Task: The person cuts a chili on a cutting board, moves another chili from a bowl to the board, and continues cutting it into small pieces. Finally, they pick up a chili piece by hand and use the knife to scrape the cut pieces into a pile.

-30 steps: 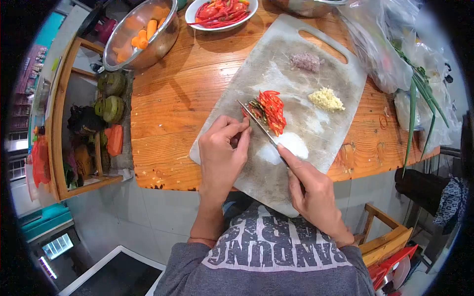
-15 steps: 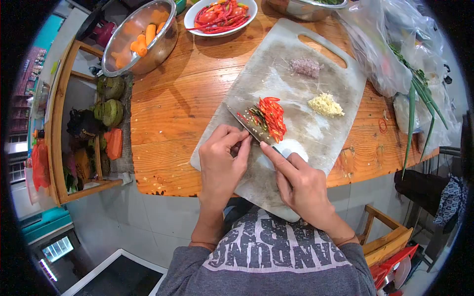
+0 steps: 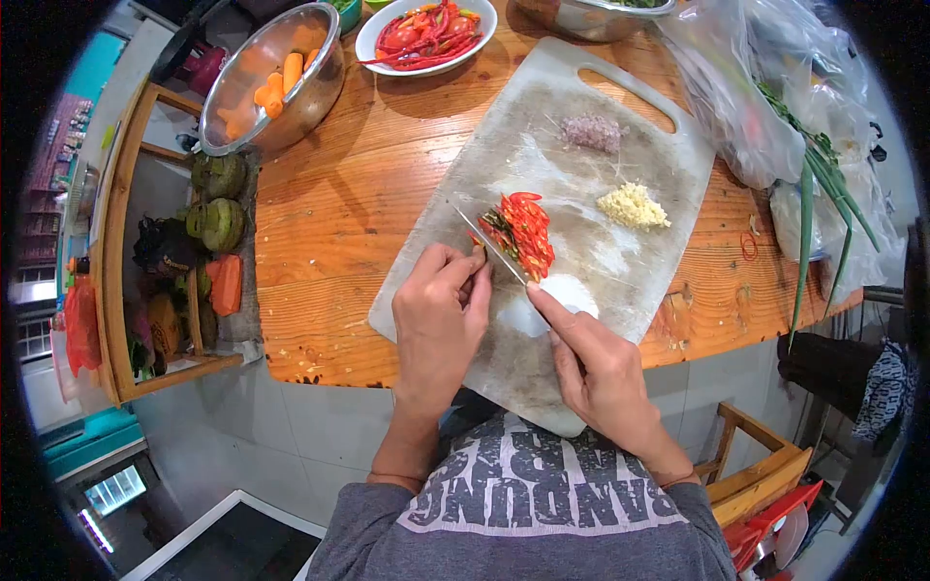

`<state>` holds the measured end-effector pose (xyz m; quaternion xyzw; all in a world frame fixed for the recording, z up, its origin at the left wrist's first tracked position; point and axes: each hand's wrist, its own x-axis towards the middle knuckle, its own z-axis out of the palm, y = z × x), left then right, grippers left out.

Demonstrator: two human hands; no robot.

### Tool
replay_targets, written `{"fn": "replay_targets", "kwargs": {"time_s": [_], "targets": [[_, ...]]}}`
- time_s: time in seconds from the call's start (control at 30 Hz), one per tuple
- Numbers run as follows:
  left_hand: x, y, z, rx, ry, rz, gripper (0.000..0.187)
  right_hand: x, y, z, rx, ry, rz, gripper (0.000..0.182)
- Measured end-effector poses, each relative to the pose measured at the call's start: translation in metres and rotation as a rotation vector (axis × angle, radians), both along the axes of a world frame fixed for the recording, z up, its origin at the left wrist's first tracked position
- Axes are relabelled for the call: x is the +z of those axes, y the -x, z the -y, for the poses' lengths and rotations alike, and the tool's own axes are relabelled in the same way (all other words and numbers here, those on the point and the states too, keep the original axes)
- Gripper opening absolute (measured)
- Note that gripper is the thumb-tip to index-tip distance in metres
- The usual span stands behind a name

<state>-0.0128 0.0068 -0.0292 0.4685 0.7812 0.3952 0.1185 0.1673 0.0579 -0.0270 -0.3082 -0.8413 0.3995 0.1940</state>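
Note:
My right hand (image 3: 603, 363) is closed round the handle of a knife (image 3: 496, 248), with the index finger stretched along it. The blade slants up to the left over the cutting board (image 3: 460, 189). Just left of the blade, my left hand (image 3: 436, 305) pinches a small piece of red chili (image 3: 476, 239) in its fingertips, which partly hide it. Against the blade's other side lies a heap of sliced red chili (image 3: 526, 232) with darker bits. White powder (image 3: 570, 293) sits near the knife handle. Minced garlic (image 3: 633, 206) and chopped shallot (image 3: 593, 133) form separate heaps farther up the board.
On the wooden table (image 3: 320, 232), a steel bowl (image 3: 320, 102) holds carrots. A white plate (image 3: 426, 68) bears red chilies and tomatoes. Plastic bags (image 3: 751, 126) and green onions (image 3: 806, 232) are at the right, another steel bowl (image 3: 591, 21) at the back. A wooden shelf (image 3: 111, 290) stands left.
The knife has moved slightly right relative to my left fingertips and now lies closer along the chili heap. Red chili shows between the fingertips and blade. The whole view has shifted slightly.

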Motion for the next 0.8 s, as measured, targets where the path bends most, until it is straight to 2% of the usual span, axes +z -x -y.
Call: {"fn": "replay_targets", "kwargs": {"time_s": [0.33, 0.47, 0.53, 0.63, 0.77, 0.8], "targets": [[0.018, 0.002, -0.001, -0.010, 0.010, 0.141, 0.012, -0.002, 0.000, -0.005, 0.034, 0.004, 0.015, 0.062], [0.024, 0.017, -0.010, 0.043, -0.200, -0.061, 0.024, -0.005, -0.001, -0.008, 0.030, 0.016, -0.025, 0.061], [0.041, 0.005, -0.022, -0.069, -0.283, -0.233, 0.028, -0.006, -0.002, -0.009, 0.044, 0.015, -0.031, 0.061], [0.062, -0.045, -0.036, -0.418, -0.327, -0.342, 0.035, -0.018, 0.001, -0.011, 0.105, 0.174, 0.029, 0.060], [0.068, -0.090, -0.040, -0.806, -0.289, -0.217, 0.046, -0.011, -0.001, -0.009, 0.041, 0.048, -0.118, 0.058], [0.074, -0.086, -0.038, -0.833, -0.261, -0.122, 0.049, -0.024, -0.003, -0.007, 0.060, 0.110, -0.263, 0.057]]}}
